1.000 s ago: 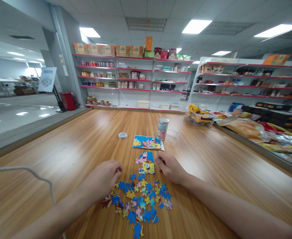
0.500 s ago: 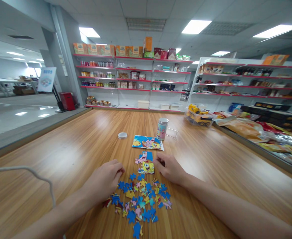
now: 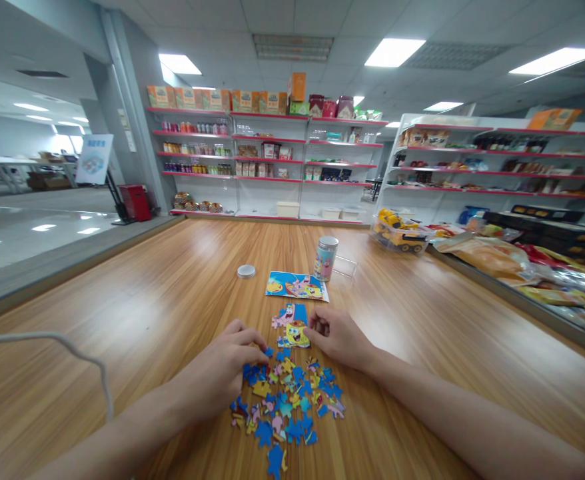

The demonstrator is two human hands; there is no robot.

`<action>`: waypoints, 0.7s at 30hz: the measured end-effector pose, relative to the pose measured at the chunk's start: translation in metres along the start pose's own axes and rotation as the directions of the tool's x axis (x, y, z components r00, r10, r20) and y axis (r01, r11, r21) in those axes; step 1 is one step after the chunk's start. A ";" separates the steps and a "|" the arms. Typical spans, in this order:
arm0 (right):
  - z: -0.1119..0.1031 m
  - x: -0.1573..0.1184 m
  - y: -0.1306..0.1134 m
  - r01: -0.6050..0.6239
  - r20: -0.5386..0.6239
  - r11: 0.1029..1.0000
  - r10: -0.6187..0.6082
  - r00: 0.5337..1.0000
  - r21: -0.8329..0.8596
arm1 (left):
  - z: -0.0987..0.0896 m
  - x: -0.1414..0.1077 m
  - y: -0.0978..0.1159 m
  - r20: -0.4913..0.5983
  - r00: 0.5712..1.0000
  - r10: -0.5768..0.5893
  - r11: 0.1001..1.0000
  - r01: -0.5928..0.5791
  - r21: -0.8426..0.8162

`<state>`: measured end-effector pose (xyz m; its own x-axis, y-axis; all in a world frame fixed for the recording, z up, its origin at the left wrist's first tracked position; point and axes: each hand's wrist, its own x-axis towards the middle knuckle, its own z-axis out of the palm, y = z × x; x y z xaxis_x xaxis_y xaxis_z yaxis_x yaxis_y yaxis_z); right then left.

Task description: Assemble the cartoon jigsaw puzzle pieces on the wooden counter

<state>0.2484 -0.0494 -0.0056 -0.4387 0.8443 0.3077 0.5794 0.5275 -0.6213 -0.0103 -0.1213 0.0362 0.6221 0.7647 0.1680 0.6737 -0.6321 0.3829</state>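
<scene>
fingers [image 3: 251, 337] of the left hand [image 3: 235, 360] have moved up to a small blue jigsaw piece [image 3: 269, 352]
seemingly within grasp, pinch unclear; right hand [image 3: 341, 339] curled beside the joined yellow-and-pink jigsaw section [image 3: 295, 334], hold unclear

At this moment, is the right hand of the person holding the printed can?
No, the right hand is at the edge of the partly joined puzzle, while the printed can stands upright farther away.
</scene>
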 end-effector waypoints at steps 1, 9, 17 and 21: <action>0.000 0.000 0.000 0.003 0.007 1.000 -0.003 1.000 -0.002 | 0.000 0.000 0.000 0.003 1.000 -0.002 1.000 0.002 0.002; 0.000 0.000 0.001 0.021 0.014 0.999 -0.020 1.000 -0.050 | 0.000 0.002 0.002 0.011 1.000 -0.004 1.000 0.004 0.003; 0.000 0.001 0.000 0.018 0.010 0.998 -0.017 1.000 -0.053 | -0.002 0.001 0.000 0.005 1.000 -0.022 0.999 0.022 0.032; 0.000 0.000 -0.002 0.019 0.011 0.998 -0.018 1.000 -0.055 | -0.003 0.001 0.001 0.002 1.000 -0.021 1.000 0.021 0.000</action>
<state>0.2473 -0.0499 -0.0042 -0.4568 0.8335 0.3108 0.6081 0.5476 -0.5747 -0.0101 -0.1212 0.0391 0.6086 0.7776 0.1582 0.6865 -0.6159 0.3865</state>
